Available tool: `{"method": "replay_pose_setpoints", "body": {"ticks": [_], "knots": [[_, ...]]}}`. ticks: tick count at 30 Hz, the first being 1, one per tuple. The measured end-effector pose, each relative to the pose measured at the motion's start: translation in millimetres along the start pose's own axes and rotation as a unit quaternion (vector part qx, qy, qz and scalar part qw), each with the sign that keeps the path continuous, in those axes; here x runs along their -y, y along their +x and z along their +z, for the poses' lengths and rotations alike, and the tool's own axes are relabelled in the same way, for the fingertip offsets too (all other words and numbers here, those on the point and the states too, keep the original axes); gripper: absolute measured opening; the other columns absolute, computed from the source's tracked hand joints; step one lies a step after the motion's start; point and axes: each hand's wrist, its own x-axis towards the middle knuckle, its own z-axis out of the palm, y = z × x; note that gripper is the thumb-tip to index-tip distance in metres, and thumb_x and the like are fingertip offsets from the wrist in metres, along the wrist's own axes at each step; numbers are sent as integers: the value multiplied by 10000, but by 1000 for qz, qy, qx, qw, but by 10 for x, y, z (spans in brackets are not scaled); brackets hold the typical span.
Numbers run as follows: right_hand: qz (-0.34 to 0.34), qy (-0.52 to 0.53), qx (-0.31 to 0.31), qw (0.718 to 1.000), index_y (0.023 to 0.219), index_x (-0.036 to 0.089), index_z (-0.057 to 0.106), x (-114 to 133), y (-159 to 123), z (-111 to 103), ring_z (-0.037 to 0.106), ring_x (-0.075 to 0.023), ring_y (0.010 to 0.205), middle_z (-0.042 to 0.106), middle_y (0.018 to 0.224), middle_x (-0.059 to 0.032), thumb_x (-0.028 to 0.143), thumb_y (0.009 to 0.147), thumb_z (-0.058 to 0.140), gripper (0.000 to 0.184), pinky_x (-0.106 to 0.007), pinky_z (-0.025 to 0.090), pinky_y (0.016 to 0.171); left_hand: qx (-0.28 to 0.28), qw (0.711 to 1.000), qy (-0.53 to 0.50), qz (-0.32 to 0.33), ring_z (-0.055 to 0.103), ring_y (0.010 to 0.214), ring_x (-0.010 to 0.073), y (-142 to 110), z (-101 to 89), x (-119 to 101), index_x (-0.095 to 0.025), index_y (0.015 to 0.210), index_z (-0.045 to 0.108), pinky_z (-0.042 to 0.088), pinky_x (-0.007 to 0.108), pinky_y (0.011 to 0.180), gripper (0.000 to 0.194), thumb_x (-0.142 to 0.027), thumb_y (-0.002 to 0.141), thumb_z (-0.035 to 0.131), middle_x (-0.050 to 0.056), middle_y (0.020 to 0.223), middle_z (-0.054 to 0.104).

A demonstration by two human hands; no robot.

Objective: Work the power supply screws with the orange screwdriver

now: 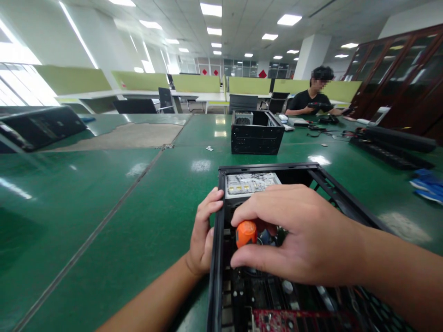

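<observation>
An open black computer case [215, 276] lies in front of me with its inside facing up. A metal power supply [251, 183] sits at its far left corner, and a red circuit card [287, 320] shows near the bottom. My left hand [205, 230] grips the left edge of the case, fingers on the rim. My right hand [297, 230] is over the interior, thumb and fingers curled around the orange handle of a screwdriver [246, 234]. Its handle end points up toward me; the shaft and tip are hidden. The right hand also covers part of the board below.
A second open black case [256, 138] stands farther back on the green table [138, 221]. A person [311, 99] sits at the far right, holding a dark object. Cables, dark panels [391, 147] and a blue item [429, 184] lie at right; a black case [41, 124] lies left.
</observation>
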Motion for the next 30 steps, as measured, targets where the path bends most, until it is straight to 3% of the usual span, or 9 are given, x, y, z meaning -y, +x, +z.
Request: {"method": "replay_pose_setpoints", "body": {"ticks": [4,6,9,11,17,20,22,26,30], "knots": [[7,-2,9,1000,1056,251,863,21,-10,-12,860,-214,799,971,983,-12,379,1172,966,201,-352,655,837,-1,1000,-11,0,774,1766,400,-35,4,28,-352,1723,733,660,605,1521,447,-552,1342,615,73,1801,828],[14,-3,32,999,1136,262,895,47,-20,-35,949,-266,973,1016,1117,-41,273,1188,852,69,-390,711,936,-1,1000,-22,4,755,1788,386,-61,13,46,-363,1763,719,639,621,1539,467,-530,1335,635,77,1820,817],[8,9,46,999,1341,236,911,72,-28,-69,988,-300,1230,1030,1356,-88,107,1136,680,335,-425,759,1090,-2,999,-32,-8,725,1816,384,-88,18,50,-406,1802,701,614,672,1553,507,-518,1308,702,73,1842,800],[10,21,43,999,1400,224,903,69,-27,-72,986,-287,1261,1024,1396,-98,79,1127,652,398,-420,763,1129,1,999,-35,-19,720,1818,402,-89,12,34,-430,1798,707,605,691,1557,522,-549,1292,745,62,1854,788],[49,27,50,997,1241,236,912,54,10,-50,977,-274,1089,1031,1220,-65,204,1167,841,108,-382,745,998,5,999,-38,-14,728,1805,408,-34,0,-23,-458,1792,706,605,697,1546,511,-624,1308,712,53,1838,801],[44,38,37,998,1290,205,918,54,16,-90,983,-258,1111,1034,1256,-86,126,1141,735,248,-363,753,1014,2,999,-38,-11,729,1799,404,-18,14,-19,-447,1811,697,606,697,1535,532,-555,1294,757,72,1831,808],[35,45,10,998,1219,219,913,35,-6,-127,975,-250,1040,1029,1191,-76,115,1071,703,277,-354,756,980,1,1000,-29,2,730,1797,388,-11,21,-8,-420,1822,694,612,677,1521,532,-503,1298,739,81,1837,804],[48,26,-28,998,990,271,840,-48,-102,-171,806,-199,713,908,878,-6,148,898,698,209,-320,650,730,6,1000,-7,15,733,1796,355,7,17,3,-373,1815,701,624,605,1499,517,-438,1302,705,100,1828,805],[51,-2,-11,999,914,255,794,-117,-168,-163,640,-157,611,790,767,15,144,823,692,176,-296,546,659,8,1000,-12,14,725,1809,327,18,7,-3,-348,1803,713,603,546,1525,504,-398,1302,699,108,1822,811]]}}
